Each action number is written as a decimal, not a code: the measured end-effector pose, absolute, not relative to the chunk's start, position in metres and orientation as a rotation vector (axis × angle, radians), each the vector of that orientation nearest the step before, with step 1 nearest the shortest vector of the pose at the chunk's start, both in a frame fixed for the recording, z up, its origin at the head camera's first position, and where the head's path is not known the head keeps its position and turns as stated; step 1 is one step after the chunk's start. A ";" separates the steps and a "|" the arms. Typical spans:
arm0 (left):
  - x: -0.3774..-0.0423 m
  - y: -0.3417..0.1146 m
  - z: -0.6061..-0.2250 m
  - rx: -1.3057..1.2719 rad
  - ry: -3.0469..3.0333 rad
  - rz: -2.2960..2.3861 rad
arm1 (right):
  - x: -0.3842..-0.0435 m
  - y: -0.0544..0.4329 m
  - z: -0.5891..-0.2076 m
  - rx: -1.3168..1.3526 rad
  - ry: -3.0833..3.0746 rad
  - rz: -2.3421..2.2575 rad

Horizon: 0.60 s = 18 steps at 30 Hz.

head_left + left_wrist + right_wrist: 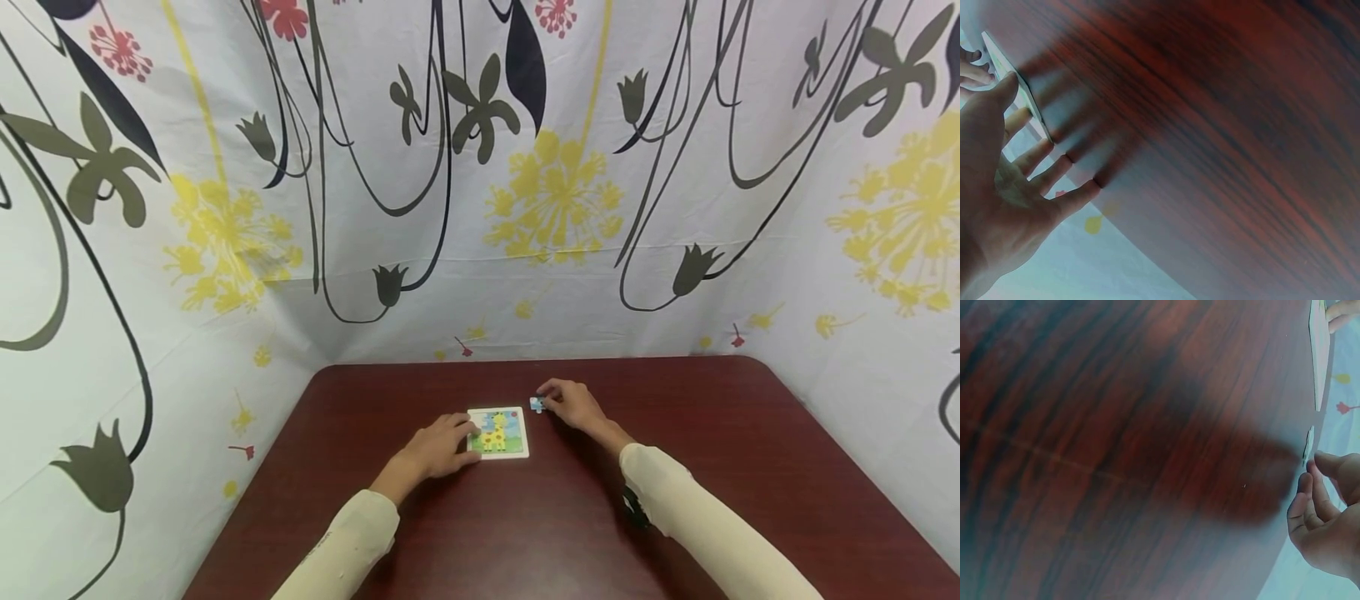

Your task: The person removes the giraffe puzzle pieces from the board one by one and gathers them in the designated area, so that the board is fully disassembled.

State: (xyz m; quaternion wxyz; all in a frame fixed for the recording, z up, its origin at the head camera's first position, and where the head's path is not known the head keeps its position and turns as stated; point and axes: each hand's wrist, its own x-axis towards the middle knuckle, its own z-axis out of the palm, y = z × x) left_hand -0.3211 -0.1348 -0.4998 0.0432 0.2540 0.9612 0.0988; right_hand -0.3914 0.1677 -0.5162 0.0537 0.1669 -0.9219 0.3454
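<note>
A small white-framed jigsaw puzzle board (506,456) with a giraffe picture lies flat on the table in the head view. My left hand (437,446) rests at its left side, thumb and fingertips touching the frame, fingers spread and fairly straight. The left wrist view shows that hand (1016,181) from the palm side beside the board's edge. Just beyond the board's upper right corner, my right hand (573,406) pinches a blue puzzle piece (536,404) between thumb and fingertips. In the right wrist view the piece (1309,445) is seen nearly edge-on, close over the table.
The dark red-brown table (495,533) has rounded far corners. A white curtain (480,317) with flowers and vines hangs right behind its far edge and along both sides. Something dark (635,506) shows beneath the right sleeve at the wrist.
</note>
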 end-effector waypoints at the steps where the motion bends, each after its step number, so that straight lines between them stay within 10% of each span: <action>1: -0.321 -0.135 -0.500 0.772 2.939 0.302 | -0.390 0.167 -0.515 0.507 -2.804 1.061; 18: -0.319 -0.134 -0.498 0.785 2.933 0.317 | -0.379 0.133 -0.512 0.585 -2.817 1.065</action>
